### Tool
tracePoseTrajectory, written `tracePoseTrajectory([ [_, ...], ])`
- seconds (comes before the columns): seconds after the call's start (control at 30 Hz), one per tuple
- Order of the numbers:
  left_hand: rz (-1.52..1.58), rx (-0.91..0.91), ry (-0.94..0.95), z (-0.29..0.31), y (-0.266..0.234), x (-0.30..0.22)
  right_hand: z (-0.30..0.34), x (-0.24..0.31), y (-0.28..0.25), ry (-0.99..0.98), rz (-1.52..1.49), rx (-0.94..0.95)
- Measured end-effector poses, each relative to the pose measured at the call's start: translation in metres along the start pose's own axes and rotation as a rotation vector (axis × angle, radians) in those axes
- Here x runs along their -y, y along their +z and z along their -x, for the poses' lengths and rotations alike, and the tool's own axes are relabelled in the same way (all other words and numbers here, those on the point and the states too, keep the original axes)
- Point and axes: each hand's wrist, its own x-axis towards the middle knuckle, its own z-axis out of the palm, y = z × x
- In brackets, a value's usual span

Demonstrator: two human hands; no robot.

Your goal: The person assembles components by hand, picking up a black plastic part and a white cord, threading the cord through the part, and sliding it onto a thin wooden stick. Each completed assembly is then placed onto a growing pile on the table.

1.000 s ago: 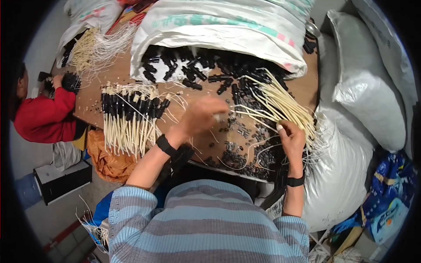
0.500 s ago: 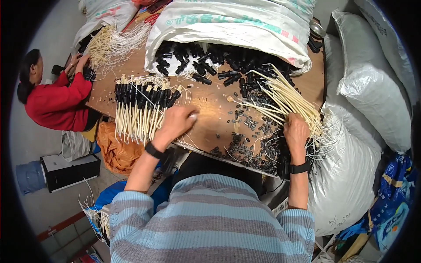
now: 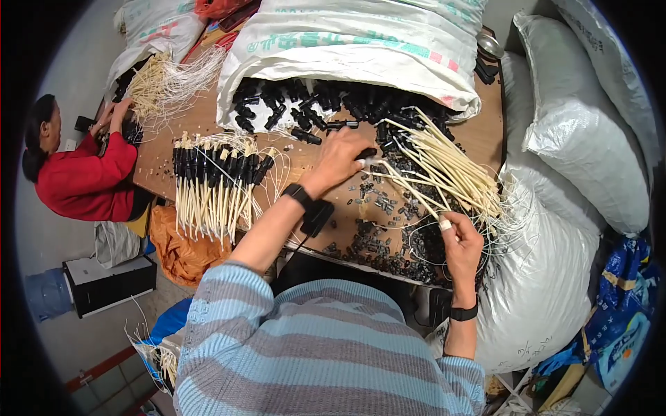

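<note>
My left hand (image 3: 341,159) is closed on a black plastic connector (image 3: 366,153) in front of the open sack. Its thumb has a white wrap. My right hand (image 3: 463,244) pinches a cream sleeved wire (image 3: 424,197) between thumb and fingers, near the table's front edge. That wire slants up and left, and its far end comes close to my left hand. Beyond my right hand lies a bundle of similar cream wires (image 3: 454,166) with thin white leads. To the left, a row of wires fitted with black connectors (image 3: 215,170) lies side by side.
A white woven sack (image 3: 340,55) spills black connectors onto the brown table (image 3: 309,166). Small dark parts (image 3: 374,239) are scattered near the front edge. Stuffed white sacks (image 3: 555,277) stand at the right. A person in red (image 3: 87,177) works at the far left beside more wires.
My left hand has moved right and away from me, from the row of finished-looking wires to a black connector. My right hand has come nearer me, with a wire pulled from the bundle.
</note>
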Motion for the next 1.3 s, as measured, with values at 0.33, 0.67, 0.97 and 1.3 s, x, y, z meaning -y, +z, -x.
tracePoseTrajectory([
  [0.33,0.254,-0.144,-0.024,0.047,-0.028,0.009,-0.002,0.005,0.033,0.056,-0.263,0.086],
  [0.67,0.086,0.036,0.329,0.059,-0.029,-0.094,-0.01,0.015,0.077,-0.423,0.354,0.098],
  [0.97,0.507,-0.01,-0.449,0.089,-0.029,-0.019,-0.027,0.034,0.059,-0.163,-0.484,0.636],
  [1.3,0.572,0.215,-0.526,0.078,-0.025,-0.046,-0.005,0.027,0.098,-0.395,0.188,0.242],
])
